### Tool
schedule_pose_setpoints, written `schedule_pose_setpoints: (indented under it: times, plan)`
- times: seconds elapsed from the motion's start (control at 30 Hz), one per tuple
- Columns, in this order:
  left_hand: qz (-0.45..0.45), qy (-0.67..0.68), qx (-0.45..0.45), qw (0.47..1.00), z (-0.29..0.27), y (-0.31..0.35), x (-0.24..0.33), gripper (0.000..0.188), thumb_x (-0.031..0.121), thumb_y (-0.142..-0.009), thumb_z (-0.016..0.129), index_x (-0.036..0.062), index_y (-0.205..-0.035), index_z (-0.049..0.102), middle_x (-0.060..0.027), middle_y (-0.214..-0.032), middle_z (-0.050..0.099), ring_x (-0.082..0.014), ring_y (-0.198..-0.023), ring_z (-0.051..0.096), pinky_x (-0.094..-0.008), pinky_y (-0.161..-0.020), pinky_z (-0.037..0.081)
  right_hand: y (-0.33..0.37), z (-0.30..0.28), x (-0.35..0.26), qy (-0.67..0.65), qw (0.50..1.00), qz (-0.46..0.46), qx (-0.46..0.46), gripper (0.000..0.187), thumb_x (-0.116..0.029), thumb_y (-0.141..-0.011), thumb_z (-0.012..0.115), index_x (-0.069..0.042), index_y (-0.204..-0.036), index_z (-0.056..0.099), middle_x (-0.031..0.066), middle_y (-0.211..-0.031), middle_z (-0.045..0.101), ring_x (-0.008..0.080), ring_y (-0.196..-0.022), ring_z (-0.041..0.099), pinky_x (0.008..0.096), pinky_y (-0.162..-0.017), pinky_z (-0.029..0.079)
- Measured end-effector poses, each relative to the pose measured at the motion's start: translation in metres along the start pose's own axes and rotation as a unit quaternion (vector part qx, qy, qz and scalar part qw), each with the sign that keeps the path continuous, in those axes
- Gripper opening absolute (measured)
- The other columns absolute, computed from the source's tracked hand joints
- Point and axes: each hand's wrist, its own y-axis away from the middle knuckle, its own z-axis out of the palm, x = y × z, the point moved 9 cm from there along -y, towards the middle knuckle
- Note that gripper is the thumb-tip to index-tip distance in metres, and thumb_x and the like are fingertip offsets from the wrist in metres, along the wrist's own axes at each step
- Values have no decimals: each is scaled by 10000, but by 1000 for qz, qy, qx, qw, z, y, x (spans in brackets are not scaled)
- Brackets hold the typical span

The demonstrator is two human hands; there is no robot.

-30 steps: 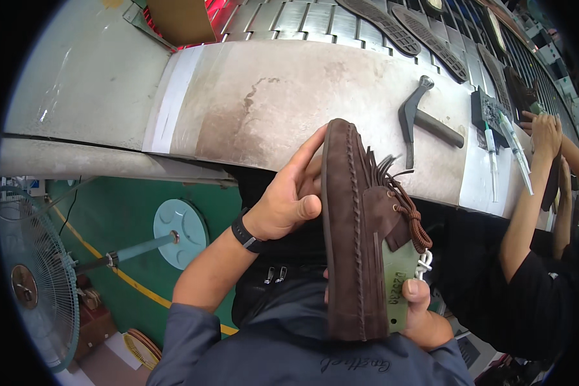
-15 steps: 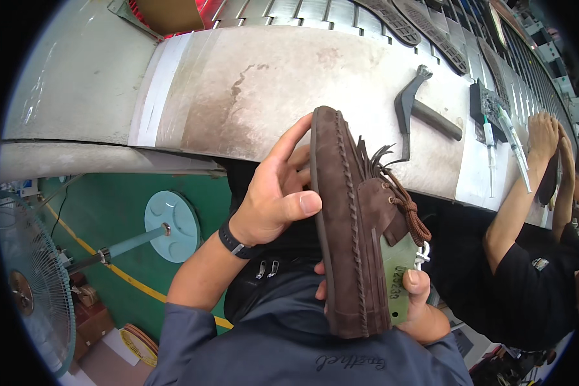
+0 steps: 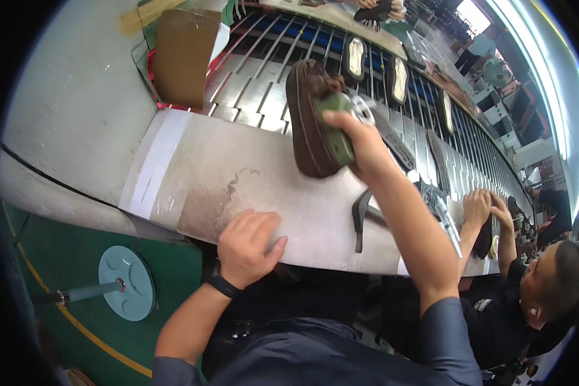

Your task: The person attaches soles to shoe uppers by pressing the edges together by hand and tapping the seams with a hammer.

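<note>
My right hand [image 3: 361, 140] is stretched out over the bench edge by the conveyor, closed round the green shoe last [image 3: 336, 140] inside a dark brown shoe [image 3: 307, 125]. The shoe stands tilted in the air, its stitched side toward me, slightly blurred. Low over the bench's near edge, my left hand [image 3: 249, 248] holds nothing, with thumb and fingers apart. Partly behind my right forearm, a hammer [image 3: 360, 222] lies on the pale bench top [image 3: 283, 193].
A slatted conveyor [image 3: 257, 96] runs along the bench's far side, carrying shoe soles [image 3: 399, 80]. A brown board [image 3: 183, 61] stands at its left end. Syringes [image 3: 448, 222] lie right of my forearm. A co-worker [image 3: 553, 280] handles a dark shoe part at the right.
My right hand has carried the shoe forward from my chest to the conveyor side. My left hand has let go of it and dropped back to the bench edge. The view has tilted up.
</note>
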Motion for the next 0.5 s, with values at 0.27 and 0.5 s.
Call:
schedule_pose_setpoints:
  times: [0.27, 0.5]
  plan:
    - [15, -24, 16, 999, 8, -7, 5, 314, 154, -781, 838, 29, -1055, 749, -116, -1113, 752, -359, -980, 721, -483, -941, 587, -134, -42, 27, 510, 836, -81, 184, 702, -546, -1016, 606, 136, -1126, 730, 409, -1152, 709, 545, -1167, 675, 551, -1039, 514]
    - [14, -47, -37, 998, 17, -8, 1, 288, 155, -805, 793, 11, -1050, 742, -141, -1109, 744, -359, -971, 713, -537, -950, 579, -138, -105, -20, 528, 841, -98, 65, 675, -618, -1051, 587, 23, -1089, 794, 275, -1044, 780, 439, -1054, 729, 483, -940, 556]
